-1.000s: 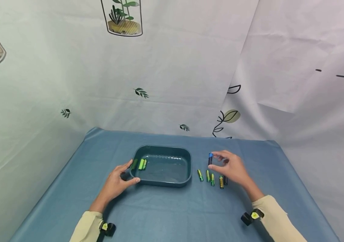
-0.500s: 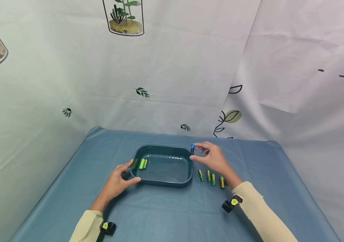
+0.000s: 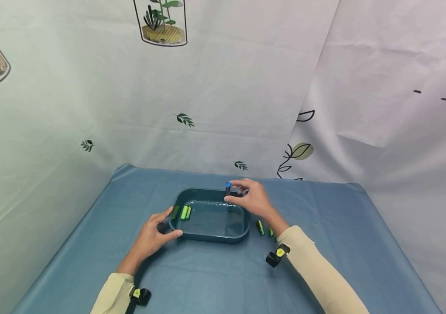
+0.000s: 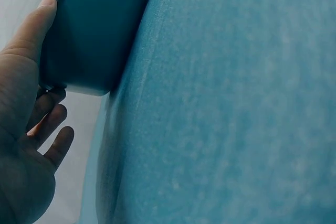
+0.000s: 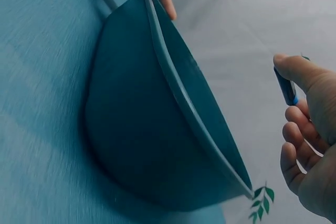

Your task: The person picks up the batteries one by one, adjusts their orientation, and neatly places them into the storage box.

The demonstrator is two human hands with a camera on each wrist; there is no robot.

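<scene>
My left hand (image 3: 150, 237) holds the left end of a dark teal rectangular dish (image 3: 211, 238), thumb at its near side and fingers at the left wall. Inside, green batteries (image 3: 184, 213) lie side by side near the left wall. Above the dish's far right part, my right hand (image 3: 256, 201) pinches a dark battery (image 3: 228, 189) with a blue end between thumb and fingertips. The right wrist view shows this battery (image 5: 285, 86) in the air, apart from the dish rim (image 5: 178, 90).
Right of the dish, yellow-and-green batteries (image 3: 260, 227) lie on the blue cloth (image 3: 207, 279), some hidden by the right forearm. A white printed curtain (image 3: 223, 87) rises behind and beside the table.
My right hand has carried the blue-ended battery leftward from beside the loose batteries to above the dish. My left hand and the dish stay where they were.
</scene>
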